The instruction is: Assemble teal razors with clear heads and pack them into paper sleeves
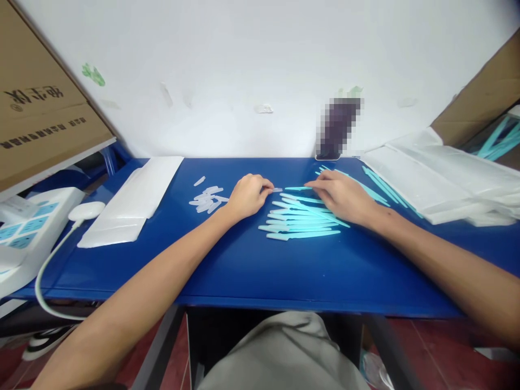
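My left hand (250, 196) pinches a small clear plastic blade cap (278, 190) between thumb and fingertips. Opposite it, my right hand (343, 196) grips a turquoise eyebrow razor (296, 188) by its handle, the blade end pointing at the cap with a narrow gap between them. Below the two hands lies a rough stack of capped turquoise razors (309, 225), side by side. Several loose clear caps (208, 201) are scattered left of my left hand. More turquoise razors (376, 195) lie behind and beyond my right hand, which partly hides them.
A phone (339, 130), blurred out, leans on the white wall. White plastic sleeves (455, 179) are piled at the right, and white foam sheets (130, 200) lie at the left. A power strip (36, 233) with a plugged-in cable and a cardboard box (49, 103) stand far left.
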Available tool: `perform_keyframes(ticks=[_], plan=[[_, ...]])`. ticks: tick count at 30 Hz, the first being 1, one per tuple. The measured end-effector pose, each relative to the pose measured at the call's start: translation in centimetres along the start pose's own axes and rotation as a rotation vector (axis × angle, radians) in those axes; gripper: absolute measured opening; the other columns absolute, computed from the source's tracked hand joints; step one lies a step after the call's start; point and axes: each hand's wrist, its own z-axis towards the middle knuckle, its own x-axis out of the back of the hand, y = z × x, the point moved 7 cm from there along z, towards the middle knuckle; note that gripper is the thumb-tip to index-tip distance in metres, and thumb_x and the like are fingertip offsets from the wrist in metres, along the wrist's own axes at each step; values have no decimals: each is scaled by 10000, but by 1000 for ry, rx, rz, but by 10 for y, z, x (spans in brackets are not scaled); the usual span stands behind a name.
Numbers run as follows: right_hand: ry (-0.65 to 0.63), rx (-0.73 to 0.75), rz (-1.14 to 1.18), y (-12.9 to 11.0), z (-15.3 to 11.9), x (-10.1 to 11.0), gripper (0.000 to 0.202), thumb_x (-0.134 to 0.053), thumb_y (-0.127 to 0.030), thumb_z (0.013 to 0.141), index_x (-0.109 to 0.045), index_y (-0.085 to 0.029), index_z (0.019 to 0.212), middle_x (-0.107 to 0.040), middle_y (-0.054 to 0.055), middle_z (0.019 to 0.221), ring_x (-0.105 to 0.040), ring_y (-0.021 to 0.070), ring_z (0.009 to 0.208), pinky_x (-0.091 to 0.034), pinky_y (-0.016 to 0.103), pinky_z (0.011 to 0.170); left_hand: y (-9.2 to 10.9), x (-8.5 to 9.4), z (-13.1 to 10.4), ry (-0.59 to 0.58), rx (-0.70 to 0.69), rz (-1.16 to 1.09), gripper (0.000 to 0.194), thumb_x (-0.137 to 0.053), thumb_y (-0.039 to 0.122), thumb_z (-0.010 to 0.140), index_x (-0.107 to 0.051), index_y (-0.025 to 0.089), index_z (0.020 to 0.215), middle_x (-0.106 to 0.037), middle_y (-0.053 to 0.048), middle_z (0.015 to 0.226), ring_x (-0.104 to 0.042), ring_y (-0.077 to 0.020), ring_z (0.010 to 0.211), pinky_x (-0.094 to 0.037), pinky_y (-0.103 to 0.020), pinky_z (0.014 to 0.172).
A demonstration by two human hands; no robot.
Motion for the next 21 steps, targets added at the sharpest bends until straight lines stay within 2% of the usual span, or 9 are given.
perform_keyframes(ticks=[6, 11, 21], plan=[[-3, 3, 17, -3, 6, -4, 473, -363, -195, 1023, -767, -124, 1260, -692, 171, 1037, -640, 307, 931, -514, 442, 791, -2, 0, 3, 32, -38, 12, 256, -573, 204, 975, -827, 211, 1004, -806, -76, 1010, -690, -271, 942, -531, -409, 922], [1, -8, -5, -2, 6, -3, 463, -371, -192, 1028, -766, -128, 1262, -686, 165, 1025, -640, 306, 929, -502, 434, 790, -6, 2, 4, 24, -6, 33, 255, -578, 200, 976, -830, 214, 1006, -808, -74, 1018, -683, -280, 964, -524, -414, 928], [-12, 94, 76, -22, 7, -7, 479, -360, -198, 1026, -757, -170, 1292, -672, 147, 1005, -644, 291, 921, -528, 425, 808, 15, -4, 3, -6, -134, -77, 253, -580, 200, 978, -832, 216, 976, -820, -48, 1012, -680, -260, 922, -520, -411, 919]])
